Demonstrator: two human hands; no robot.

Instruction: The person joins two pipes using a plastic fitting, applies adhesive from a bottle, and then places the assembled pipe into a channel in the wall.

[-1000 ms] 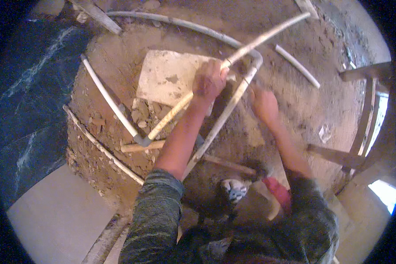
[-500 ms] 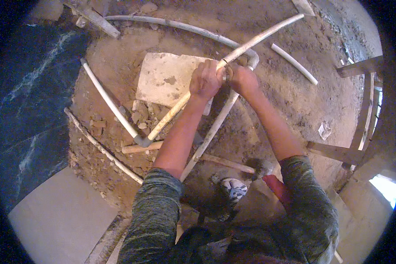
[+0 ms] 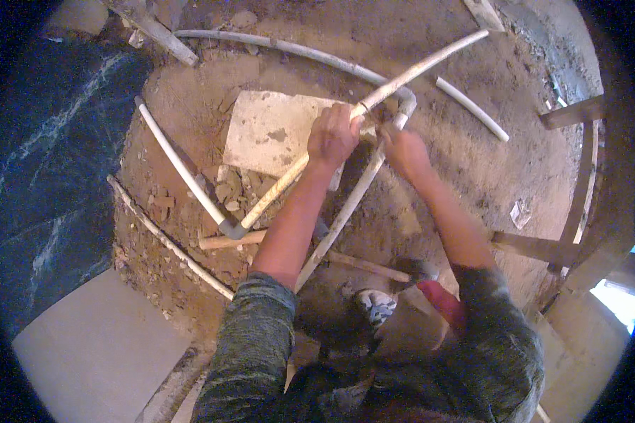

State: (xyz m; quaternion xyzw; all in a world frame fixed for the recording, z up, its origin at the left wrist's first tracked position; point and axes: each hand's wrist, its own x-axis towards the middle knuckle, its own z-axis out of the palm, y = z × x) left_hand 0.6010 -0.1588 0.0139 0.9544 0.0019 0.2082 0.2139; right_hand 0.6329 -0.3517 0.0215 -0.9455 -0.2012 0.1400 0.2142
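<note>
A long cream plastic pipe [image 3: 418,68] slants across in front of me, with a dark ring mark around it just beyond my left hand. My left hand [image 3: 334,139] is closed around this pipe. Close beside it, my right hand [image 3: 404,149] is closed, its fingers curled over a small thing I cannot make out. At its near end the cream pipe enters a grey elbow fitting [image 3: 231,229], from which a white pipe [image 3: 173,158] runs up to the left. Under my hands lies a pale square slab [image 3: 264,134].
A greyish pipe [image 3: 346,211] with an elbow [image 3: 406,100] lies on the dirt. A short white pipe piece [image 3: 473,109] is to the right. Wooden handles [image 3: 236,241] lie near my foot [image 3: 376,307]. Dark veined stone [image 3: 56,162] borders the left; wooden beams [image 3: 536,247] stand right.
My right hand has moved down and right, away from the cream pipe and my left hand. The left hand keeps its hold on the pipe. The whole view has shifted slightly.
</note>
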